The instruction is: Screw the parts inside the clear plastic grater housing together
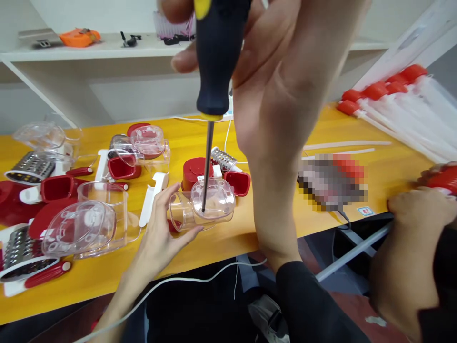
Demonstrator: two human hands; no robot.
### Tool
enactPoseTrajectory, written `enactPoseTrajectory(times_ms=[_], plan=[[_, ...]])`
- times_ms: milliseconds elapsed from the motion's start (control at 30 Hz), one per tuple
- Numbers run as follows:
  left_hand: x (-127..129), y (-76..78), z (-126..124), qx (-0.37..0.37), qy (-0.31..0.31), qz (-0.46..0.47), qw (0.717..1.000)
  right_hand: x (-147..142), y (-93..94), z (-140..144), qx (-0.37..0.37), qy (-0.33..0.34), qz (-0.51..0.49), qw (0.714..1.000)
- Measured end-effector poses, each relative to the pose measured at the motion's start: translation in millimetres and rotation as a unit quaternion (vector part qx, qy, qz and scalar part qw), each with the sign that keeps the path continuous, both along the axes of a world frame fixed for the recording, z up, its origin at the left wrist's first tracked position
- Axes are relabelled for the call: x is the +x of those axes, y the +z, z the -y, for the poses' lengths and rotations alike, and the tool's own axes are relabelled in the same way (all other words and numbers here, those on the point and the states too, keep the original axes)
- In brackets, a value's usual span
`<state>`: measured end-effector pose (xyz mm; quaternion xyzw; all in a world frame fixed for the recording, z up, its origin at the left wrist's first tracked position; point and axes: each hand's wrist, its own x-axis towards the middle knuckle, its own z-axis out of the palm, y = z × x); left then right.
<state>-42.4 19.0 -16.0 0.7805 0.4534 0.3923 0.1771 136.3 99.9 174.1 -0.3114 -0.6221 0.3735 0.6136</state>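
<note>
My right hand (282, 95) is raised close to the camera and grips a screwdriver (214, 62) with a black and yellow handle. Its thin shaft points straight down and the tip rests inside a clear plastic housing (205, 205). My left hand (160, 228) holds that housing tilted on the yellow table (221, 238), fingers wrapped around its left side. A red round part (194, 172) stands just behind the housing.
Several clear housings (85, 226), red parts (57, 188) and metal grater drums (30, 166) lie at the left. Red-capped white tubes (400, 102) are stacked at the right. Another person's hands (417, 209) work at the right edge. A white cable (185, 281) hangs below the table.
</note>
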Motion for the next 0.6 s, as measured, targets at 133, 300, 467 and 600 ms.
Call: enactPoseTrajectory(times_ms=[133, 300, 467, 600], plan=[[4, -8.6, -9, -0.039, 0.0, 0.09, 0.995, 2, -18.4, -21, 0.129, 0.094, -0.064, 0.985], [17, -12.1, -17, 0.012, 0.011, 0.166, 0.986, 15, -37.2, -58, 0.118, 0.009, -0.042, 0.992], [24, -13.3, -23, 0.008, 0.034, 0.176, 0.984, 30, -57.7, -98, 0.017, 0.021, -0.02, 0.999], [23, -16.1, -24, -0.002, 0.067, 0.186, 0.98, 36, -71.3, -125, -0.088, 0.041, 0.009, 0.995]])
